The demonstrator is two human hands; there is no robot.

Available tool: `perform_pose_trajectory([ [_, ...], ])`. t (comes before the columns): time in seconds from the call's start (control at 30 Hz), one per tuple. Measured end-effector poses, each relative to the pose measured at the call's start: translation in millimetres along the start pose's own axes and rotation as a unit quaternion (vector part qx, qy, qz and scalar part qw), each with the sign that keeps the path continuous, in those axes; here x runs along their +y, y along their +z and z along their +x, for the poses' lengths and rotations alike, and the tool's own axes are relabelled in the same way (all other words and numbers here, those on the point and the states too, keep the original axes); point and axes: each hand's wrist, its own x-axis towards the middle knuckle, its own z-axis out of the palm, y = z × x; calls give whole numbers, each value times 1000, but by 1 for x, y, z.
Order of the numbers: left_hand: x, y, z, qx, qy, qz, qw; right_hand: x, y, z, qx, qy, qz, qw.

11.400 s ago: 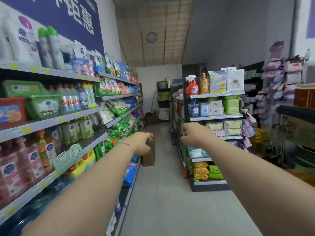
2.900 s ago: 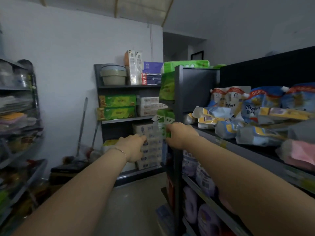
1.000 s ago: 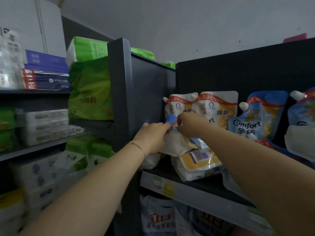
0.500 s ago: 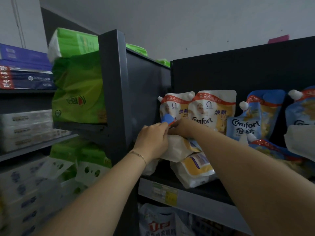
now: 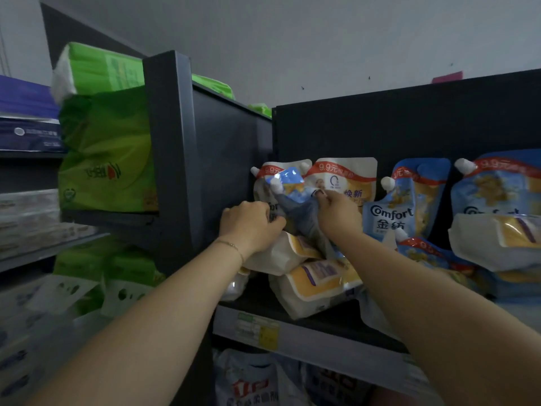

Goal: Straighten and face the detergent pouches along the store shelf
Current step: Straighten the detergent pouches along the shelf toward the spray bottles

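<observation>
A blue detergent pouch [image 5: 289, 183] is held up at frame centre over white pouches [image 5: 316, 285] lying flat on the shelf [image 5: 316, 342]. The left hand [image 5: 248, 224] curls round the blue pouch's left edge and the right hand [image 5: 339, 213] pinches its right edge. Upright pouches [image 5: 409, 200] stand to the right.

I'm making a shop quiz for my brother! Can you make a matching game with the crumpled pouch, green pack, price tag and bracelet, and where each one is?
Things: 1 crumpled pouch; 2 green pack; 3 price tag; 4 bracelet.
Places: A on the shelf edge; B on the left wrist; C left of the grey post; D pinched by the right hand.
Pairs: 1-D, 2-C, 3-A, 4-B.
</observation>
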Motion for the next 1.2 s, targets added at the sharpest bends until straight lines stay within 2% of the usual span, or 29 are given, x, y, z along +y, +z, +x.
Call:
perform_pose_trajectory([
  [0.13, 18, -1, 18, -106, -42, 50, 992, 12, -3, -5, 76, 39, 53, 995],
  [0.23, 32, 8, 37, -234, -92, -1, 968, 14, 3, -8, 108, 42, 80, 990],
  [0.37, 48, 28, 61, -347, -64, 56, 934, 16, 7, -9, 138, 30, 90, 986],
  [0.47, 53, 52, 83, -438, -60, 88, 893, 19, 6, -10, 148, 24, 106, 983],
  [0.6, 52, 77, 87, -501, -6, 72, 863, 20, 5, -12, 164, 19, 122, 979],
  [0.73, 37, 102, 98, -488, 11, -8, 873, 22, 5, -12, 176, 12, 127, 976],
  [0.8, 30, 105, 94, -463, -23, -51, 885, 22, 5, -12, 178, 10, 137, 974],
  [0.87, 33, 76, 71, -376, -73, -68, 921, 22, 5, -14, 184, 5, 145, 972],
  [0.93, 31, 61, 58, -247, -105, -21, 963, 22, 5, -15, 190, -3, 153, 970],
  [0.97, 29, 57, 51, -207, -115, -10, 971, 22, 5, -16, 192, -5, 159, 968],
  [1.03, 27, 54, 43, -150, -130, -21, 980, 22, 4, -18, 195, -9, 166, 967],
  [1.2, 21, 45, 29, -60, -155, -82, 983, 21, 2, -22, 207, -10, 175, 962],
])
